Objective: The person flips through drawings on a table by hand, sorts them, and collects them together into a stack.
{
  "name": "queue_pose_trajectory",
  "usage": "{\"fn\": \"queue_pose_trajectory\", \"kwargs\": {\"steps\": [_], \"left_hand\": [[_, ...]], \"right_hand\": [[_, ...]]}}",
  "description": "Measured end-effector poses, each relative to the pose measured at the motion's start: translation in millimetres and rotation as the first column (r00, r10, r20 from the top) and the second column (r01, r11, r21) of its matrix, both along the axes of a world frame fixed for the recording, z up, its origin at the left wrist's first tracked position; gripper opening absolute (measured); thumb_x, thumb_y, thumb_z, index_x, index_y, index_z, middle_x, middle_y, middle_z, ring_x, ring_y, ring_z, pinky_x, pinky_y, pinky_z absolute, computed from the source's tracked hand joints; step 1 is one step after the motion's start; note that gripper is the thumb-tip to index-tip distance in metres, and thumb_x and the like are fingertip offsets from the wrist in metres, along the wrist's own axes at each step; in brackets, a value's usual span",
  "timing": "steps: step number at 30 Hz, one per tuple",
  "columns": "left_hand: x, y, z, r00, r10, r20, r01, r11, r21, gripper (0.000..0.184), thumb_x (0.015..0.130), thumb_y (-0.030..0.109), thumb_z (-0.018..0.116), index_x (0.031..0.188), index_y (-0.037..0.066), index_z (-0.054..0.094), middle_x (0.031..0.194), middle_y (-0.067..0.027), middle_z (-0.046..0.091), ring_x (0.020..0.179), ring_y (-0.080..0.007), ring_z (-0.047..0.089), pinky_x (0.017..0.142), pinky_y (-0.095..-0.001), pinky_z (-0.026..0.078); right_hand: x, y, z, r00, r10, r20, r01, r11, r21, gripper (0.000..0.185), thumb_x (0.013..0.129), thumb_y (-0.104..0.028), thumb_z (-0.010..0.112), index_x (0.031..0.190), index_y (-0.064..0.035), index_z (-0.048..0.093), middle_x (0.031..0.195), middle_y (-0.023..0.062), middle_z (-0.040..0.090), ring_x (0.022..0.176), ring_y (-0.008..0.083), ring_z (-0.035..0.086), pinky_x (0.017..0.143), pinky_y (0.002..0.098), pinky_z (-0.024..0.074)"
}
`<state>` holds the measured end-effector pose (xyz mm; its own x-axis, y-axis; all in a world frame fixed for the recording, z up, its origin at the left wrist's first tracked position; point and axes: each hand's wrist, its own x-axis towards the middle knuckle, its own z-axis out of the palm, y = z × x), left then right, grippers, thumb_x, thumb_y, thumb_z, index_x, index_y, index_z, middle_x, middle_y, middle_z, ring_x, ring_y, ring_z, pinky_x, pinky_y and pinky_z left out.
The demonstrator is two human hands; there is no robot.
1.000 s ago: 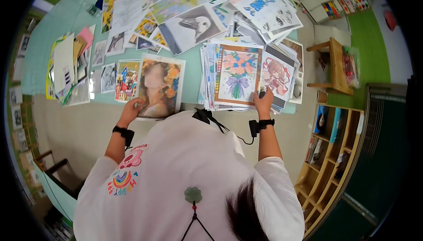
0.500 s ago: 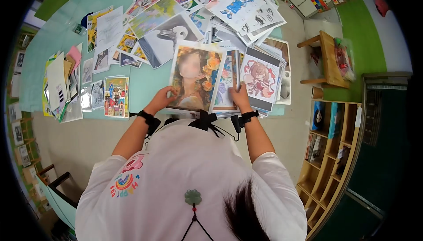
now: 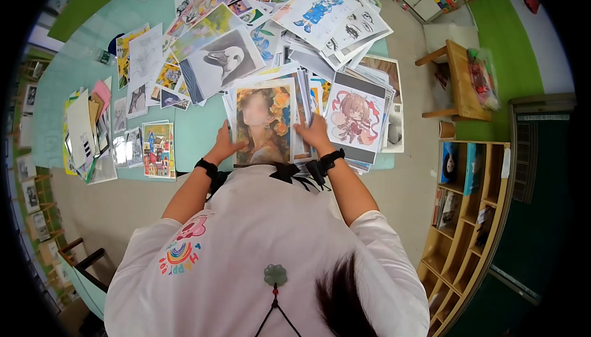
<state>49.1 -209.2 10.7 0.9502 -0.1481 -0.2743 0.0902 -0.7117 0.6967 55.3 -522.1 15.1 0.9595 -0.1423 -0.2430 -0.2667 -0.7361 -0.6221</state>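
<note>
A stack of art prints lies at the table's near edge, topped by a portrait print (image 3: 265, 131) with orange flowers. At the stack's left edge is my left hand (image 3: 225, 144), its thumb over the front and its fingers partly hidden. My right hand (image 3: 314, 135) grips the opposite edge, where sheets behind the portrait fan out slightly. Just right of that hand lies a pile topped by a cartoon girl print (image 3: 356, 118) with red ribbons. Beyond the stack rests a grey goose drawing (image 3: 223, 60).
Loose prints overlap across the glass-topped table (image 3: 74, 41), including a blue-haired figure drawing (image 3: 320, 12). On the left are a bundle of papers (image 3: 80, 131) and a colourful house picture (image 3: 159, 149). A wooden stool (image 3: 452, 81) and shelf unit (image 3: 449, 244) stand right.
The portrait stack has shifted left and sits more upright, with more sheets showing behind it. Both hands moved with it, the right hand further inward from the cartoon pile.
</note>
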Motion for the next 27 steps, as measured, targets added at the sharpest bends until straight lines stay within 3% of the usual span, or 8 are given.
{"fn": "queue_pose_trajectory", "kwargs": {"steps": [1, 4, 7, 11, 15, 20, 24, 27], "left_hand": [[8.6, 0.1, -1.8, 0.991, 0.081, -0.104, -0.091, 0.992, -0.093, 0.086, 0.068, 0.028, 0.078, 0.128, -0.01, 0.029, 0.121, -0.0237, 0.047, 0.114, -0.0309, 0.046, 0.098, -0.0366, 0.036], [34.5, -14.3, 23.1, 0.924, 0.125, -0.36, -0.245, 0.919, -0.309, 0.089, 0.072, 0.022, 0.076, 0.135, -0.009, 0.02, 0.124, -0.0218, 0.044, 0.115, -0.028, 0.045, 0.098, -0.0359, 0.038], [48.1, -25.7, 28.5, 0.863, 0.04, -0.504, -0.315, 0.822, -0.474, 0.081, 0.075, 0.015, 0.073, 0.134, -0.008, 0.023, 0.123, -0.0191, 0.046, 0.112, -0.0248, 0.048, 0.094, -0.0346, 0.041], [54.9, -40.5, 34.2, 0.824, 0.014, -0.567, -0.391, 0.737, -0.551, 0.065, 0.076, 0.007, 0.07, 0.128, -0.006, 0.032, 0.118, -0.0149, 0.05, 0.106, -0.0207, 0.052, 0.09, -0.0325, 0.044], [49.7, -37.9, 1.6, 0.945, 0.019, -0.326, -0.153, 0.908, -0.391, 0.082, 0.067, 0.014, 0.075, 0.13, -0.009, 0.028, 0.122, -0.0217, 0.046, 0.113, -0.0299, 0.047, 0.094, -0.0379, 0.041], [39.4, -35.8, -15.7, 0.975, -0.041, -0.22, 0.008, 0.989, -0.151, 0.096, 0.065, 0.021, 0.076, 0.134, -0.011, 0.018, 0.134, -0.0296, 0.029, 0.125, -0.0399, 0.029, 0.104, -0.0416, 0.03], [29.1, -26.3, -35.4, 0.991, -0.091, -0.099, 0.091, 0.996, -0.008, 0.105, 0.063, 0.023, 0.076, 0.136, -0.014, 0.009, 0.133, -0.0327, 0.026, 0.125, -0.0434, 0.027, 0.106, -0.042, 0.027], [31.2, -7.1, -37.6, 0.983, -0.098, -0.153, 0.098, 0.995, -0.011, 0.108, 0.063, 0.023, 0.076, 0.135, -0.015, 0.006, 0.133, -0.0336, 0.026, 0.126, -0.0436, 0.026, 0.106, -0.0422, 0.027]], "right_hand": [[-1.5, 2.8, 3.2, 0.973, -0.106, 0.204, 0.123, 0.99, -0.074, 0.072, 0.065, -0.035, 0.074, 0.114, 0.0101, 0.046, 0.107, 0.0285, 0.052, 0.096, 0.0417, 0.053, 0.084, 0.0465, 0.0443], [11.1, -10.4, 4.1, 0.943, -0.333, -0.006, 0.333, 0.943, -0.026, 0.069, 0.064, -0.036, 0.075, 0.107, 0.0112, 0.049, 0.105, 0.0275, 0.054, 0.098, 0.0367, 0.056, 0.081, 0.0422, 0.0475], [17.4, -23.3, -11.5, 0.928, -0.278, -0.248, 0.358, 0.851, 0.384, 0.063, 0.064, -0.034, 0.075, 0.099, 0.0133, 0.053, 0.093, 0.0245, 0.062, 0.082, 0.0314, 0.064, 0.068, 0.0365, 0.0514], [26.0, -24.4, -36.6, 0.917, -0.267, -0.297, 0.371, 0.843, 0.388, 0.055, 0.062, -0.037, 0.076, 0.082, 0.0121, 0.06, 0.076, 0.0187, 0.065, 0.07, 0.0259, 0.065, 0.06, 0.0331, 0.0498], [28.6, -24.4, 2.1, 0.871, -0.29, -0.397, 0.48, 0.676, 0.559, 0.056, 0.068, -0.047, 0.074, 0.076, 0.0077, 0.064, 0.073, 0.014, 0.064, 0.063, 0.0235, 0.062, 0.059, 0.0296, 0.0479], [28.2, -16.4, 22.1, 0.908, -0.126, -0.399, 0.367, 0.698, 0.615, 0.063, 0.074, -0.049, 0.07, 0.112, 0.0002, 0.059, 0.103, 0.0099, 0.06, 0.096, 0.0179, 0.054, 0.087, 0.0291, 0.0403], [29.3, -3.9, 30.2, 0.871, -0.09, -0.483, 0.427, 0.626, 0.653, 0.059, 0.065, -0.04, 0.079, 0.1, 0.0038, 0.062, 0.092, 0.0131, 0.064, 0.078, 0.0197, 0.06, 0.069, 0.0309, 0.0475], [27.1, 17.7, 1.1, 0.9, -0.031, -0.436, 0.259, 0.84, 0.477, 0.053, 0.064, -0.033, 0.082, 0.1, 0.0, 0.062, 0.089, 0.0067, 0.063, 0.076, 0.0172, 0.059, 0.068, 0.0303, 0.0466]]}}
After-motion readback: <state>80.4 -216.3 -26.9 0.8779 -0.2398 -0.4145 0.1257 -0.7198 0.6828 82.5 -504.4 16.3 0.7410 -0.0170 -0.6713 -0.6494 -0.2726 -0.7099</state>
